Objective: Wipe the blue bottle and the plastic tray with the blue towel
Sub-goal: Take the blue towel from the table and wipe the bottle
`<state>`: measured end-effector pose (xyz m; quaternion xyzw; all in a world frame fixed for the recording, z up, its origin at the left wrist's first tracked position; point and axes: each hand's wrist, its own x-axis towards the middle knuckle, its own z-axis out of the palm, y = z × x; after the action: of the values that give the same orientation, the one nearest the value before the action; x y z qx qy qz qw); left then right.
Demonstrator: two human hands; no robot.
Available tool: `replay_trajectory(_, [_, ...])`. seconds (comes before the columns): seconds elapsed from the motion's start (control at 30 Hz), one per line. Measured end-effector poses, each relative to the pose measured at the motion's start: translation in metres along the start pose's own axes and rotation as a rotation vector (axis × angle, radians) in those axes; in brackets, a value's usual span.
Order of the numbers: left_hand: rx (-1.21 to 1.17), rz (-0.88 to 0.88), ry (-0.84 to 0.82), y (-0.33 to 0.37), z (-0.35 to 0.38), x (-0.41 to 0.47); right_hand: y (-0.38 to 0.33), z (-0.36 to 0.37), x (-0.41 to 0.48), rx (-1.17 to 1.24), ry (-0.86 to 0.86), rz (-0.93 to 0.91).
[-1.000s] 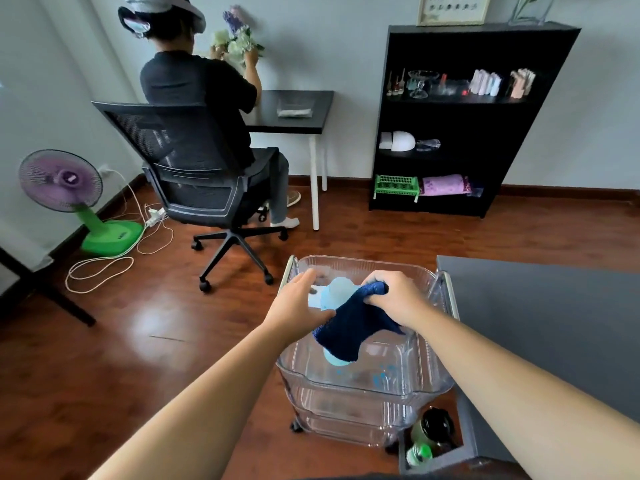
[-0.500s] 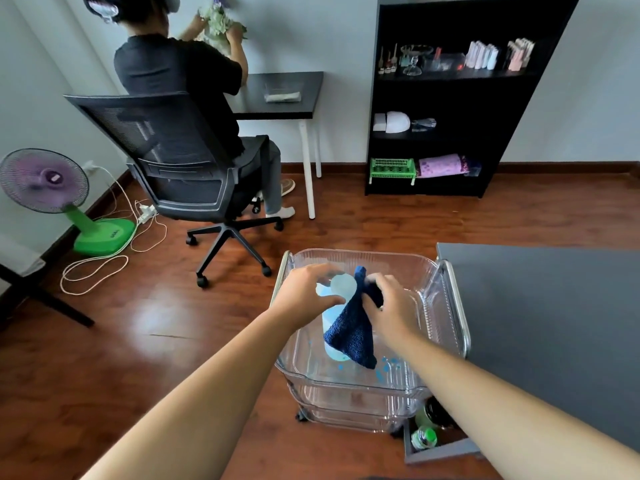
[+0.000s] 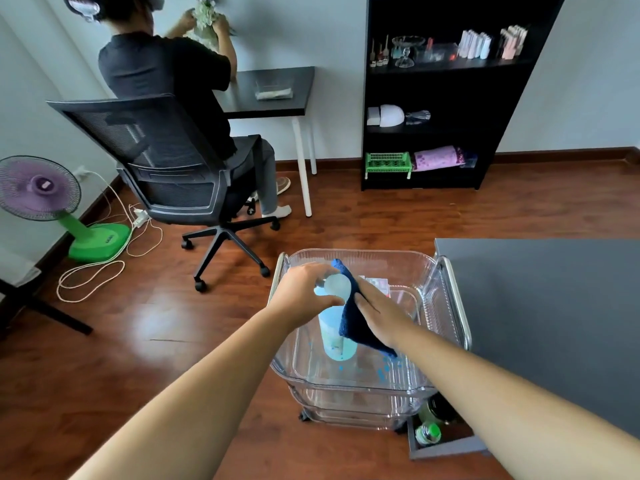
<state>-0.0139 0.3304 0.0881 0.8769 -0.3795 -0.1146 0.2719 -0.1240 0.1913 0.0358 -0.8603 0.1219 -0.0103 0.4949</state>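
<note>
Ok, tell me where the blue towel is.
Head view, lower centre: blue towel under the right hand, against the right side of the blue bottle.

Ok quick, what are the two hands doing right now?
Left hand: gripping the top of the bottle.
Right hand: holding the towel against the bottle's side.
</note>
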Motion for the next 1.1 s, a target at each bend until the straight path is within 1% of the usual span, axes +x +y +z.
replay_trajectory(0.07, [-0.02,0.006,-0.028,-0.001,-0.006,0.002,-0.001,-0.001,0.003,-0.21,-0.018,0.031])
replay_trajectory(0.13, [-0.013,0.01,-0.045,-0.002,-0.009,0.002,-0.003,0.006,-0.001,-0.459,0.082,0.068])
replay_trajectory(0.17, [-0.013,0.007,-0.04,-0.003,-0.009,0.002,-0.004,0.01,-0.003,-0.561,0.153,0.046])
replay_trajectory(0.2, [-0.022,-0.005,-0.025,-0.003,-0.009,0.001,-0.004,0.013,-0.006,-0.608,0.214,0.011])
replay_trajectory(0.23, [-0.039,-0.022,-0.003,-0.003,-0.008,-0.001,-0.004,0.016,-0.007,-0.599,0.259,-0.023])
replay_trajectory(0.27, [-0.057,-0.038,0.023,-0.003,-0.007,-0.002,-0.003,0.018,-0.008,-0.541,0.294,-0.044])
replay_trajectory(0.37, [-0.081,-0.066,0.08,0.0,-0.003,-0.004,-0.001,0.023,-0.01,-0.294,0.399,-0.061])
replay_trajectory(0.43, [-0.063,-0.053,0.062,0.002,-0.003,-0.001,0.003,0.025,-0.009,-0.211,0.389,-0.051])
replay_trajectory(0.47, [-0.047,-0.043,0.045,0.003,-0.003,0.0,0.005,0.024,-0.008,-0.158,0.343,-0.048])
replay_trajectory(0.53, [-0.027,-0.03,0.015,0.002,-0.005,0.004,0.004,0.017,-0.002,0.004,0.171,-0.015])
replay_trajectory(0.63, [-0.013,-0.018,-0.019,-0.002,-0.009,0.008,-0.002,-0.001,0.015,0.183,-0.071,0.092])
replay_trajectory(0.7, [0.007,-0.007,-0.032,-0.002,-0.012,0.01,-0.005,-0.009,0.022,0.195,-0.142,0.133])
replay_trajectory(0.77, [0.017,0.016,-0.038,0.0,-0.014,0.012,-0.006,-0.005,0.016,0.177,-0.12,0.106])
replay_trajectory(0.9, [0.038,0.046,-0.021,0.003,-0.01,0.01,-0.004,0.029,-0.011,0.196,0.163,0.082])
replay_trajectory(0.97, [0.053,0.035,0.005,0.002,-0.006,0.007,-0.007,0.035,-0.014,0.204,0.204,0.089])
replay_trajectory(1.03, [0.044,0.002,0.017,0.001,-0.006,0.006,-0.008,0.027,-0.009,0.221,0.133,0.1])
replay_trajectory(1.1, [0.04,-0.003,-0.015,0.003,-0.008,0.008,-0.008,0.01,0.002,0.261,-0.002,0.13])
